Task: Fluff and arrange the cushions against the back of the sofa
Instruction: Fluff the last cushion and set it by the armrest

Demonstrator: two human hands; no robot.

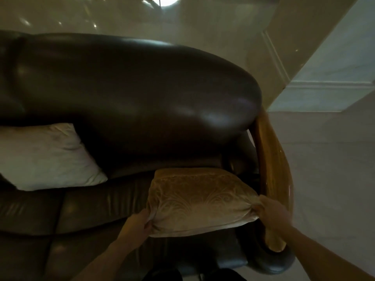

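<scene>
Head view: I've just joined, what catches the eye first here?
The gold patterned cushion lying flat on the seat at the sofa's right end, gripped at its near corners by the left hand and right hand. Behind it bulges the big glossy dark leather sofa back. A white cushion leans against that back at the left.

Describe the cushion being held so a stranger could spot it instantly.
Find the dark leather sofa and follow its seat to the wooden armrest. The gold cushion lies there, both hands gripping its near corners. Its swirl pattern distinguishes it from the plain white cushion.
</scene>
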